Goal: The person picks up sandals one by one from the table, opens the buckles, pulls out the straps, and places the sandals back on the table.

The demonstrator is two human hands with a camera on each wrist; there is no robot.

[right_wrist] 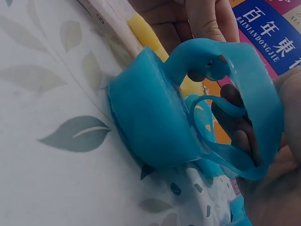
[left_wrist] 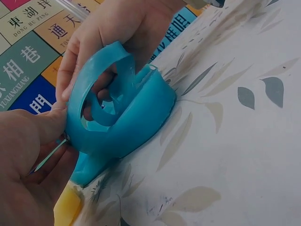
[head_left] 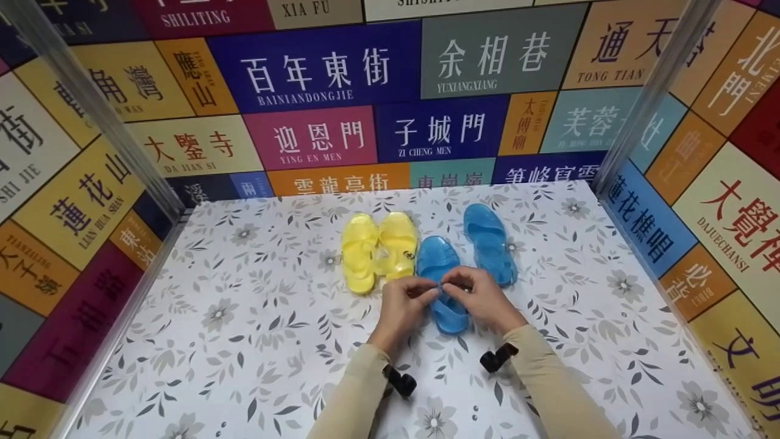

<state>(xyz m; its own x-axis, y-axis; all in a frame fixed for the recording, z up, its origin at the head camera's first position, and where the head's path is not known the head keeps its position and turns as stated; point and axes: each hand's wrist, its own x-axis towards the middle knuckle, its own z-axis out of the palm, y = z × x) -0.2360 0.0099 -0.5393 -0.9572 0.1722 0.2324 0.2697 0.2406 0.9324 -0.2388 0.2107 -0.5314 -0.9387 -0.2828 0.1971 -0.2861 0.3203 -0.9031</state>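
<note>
A blue jelly sandal (head_left: 437,253) stands on the table between both hands, toe pointing away. My left hand (head_left: 399,308) pinches its ankle strap from the left; in the left wrist view a thin strip (left_wrist: 49,155) runs between those fingers. From the other side my right hand (head_left: 484,299) grips the strap (right_wrist: 263,103), with fingers inside the loop. The fingertips of both hands meet above the heel part. Exactly how the strap is fastened is hidden by the fingers. A second blue sandal (head_left: 487,235) lies to the right.
Two yellow sandals (head_left: 359,241) lie side by side just left of the blue one. The table (head_left: 256,360) has a white floral cover. Panels with printed signs (head_left: 317,73) enclose it at the back and sides. A black wrist camera (head_left: 400,382) sits on each sleeve.
</note>
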